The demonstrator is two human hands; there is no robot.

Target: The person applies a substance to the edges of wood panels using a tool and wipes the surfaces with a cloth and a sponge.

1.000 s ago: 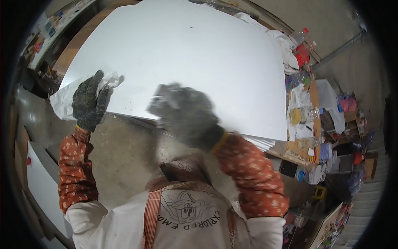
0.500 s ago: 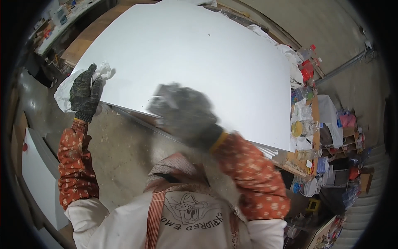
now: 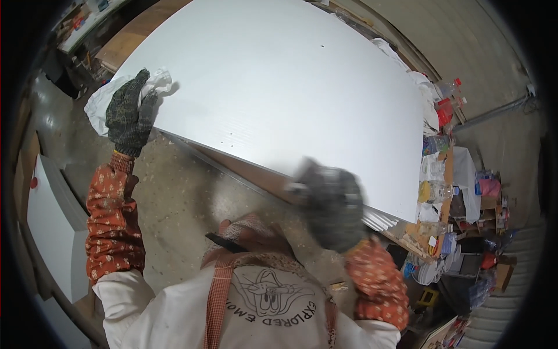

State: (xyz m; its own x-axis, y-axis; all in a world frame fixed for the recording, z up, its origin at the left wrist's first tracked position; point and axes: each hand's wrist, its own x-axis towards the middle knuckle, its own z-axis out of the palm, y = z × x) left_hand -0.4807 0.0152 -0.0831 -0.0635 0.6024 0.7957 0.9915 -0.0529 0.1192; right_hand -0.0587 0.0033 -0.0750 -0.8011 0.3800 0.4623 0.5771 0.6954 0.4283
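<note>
A large white panel (image 3: 279,87) lies flat before me, with a few small dark specks near its close edge. At its left corner, my gloved left hand (image 3: 131,110) is closed on a crumpled white cloth (image 3: 100,107), which bunches out on both sides of the fingers. My right hand (image 3: 331,203), in the same dark knitted glove, is at the panel's near edge, right of the middle. Motion smears its fingers. A pale glint shows at the fingertips, but I cannot make out whether they hold something.
Plastic bottles (image 3: 439,191) and rags line the bench's right side. White strips (image 3: 379,221) stick out under the panel's near right corner. Brown board (image 3: 136,35) shows past the far left edge. White panels (image 3: 51,215) lean at the left. Tubs (image 3: 427,273) and boxes stand lower right.
My right hand has swept right and toward me, from over the panel to its near edge. My left hand stays on the cloth at the corner. The whole view has shifted slightly.
</note>
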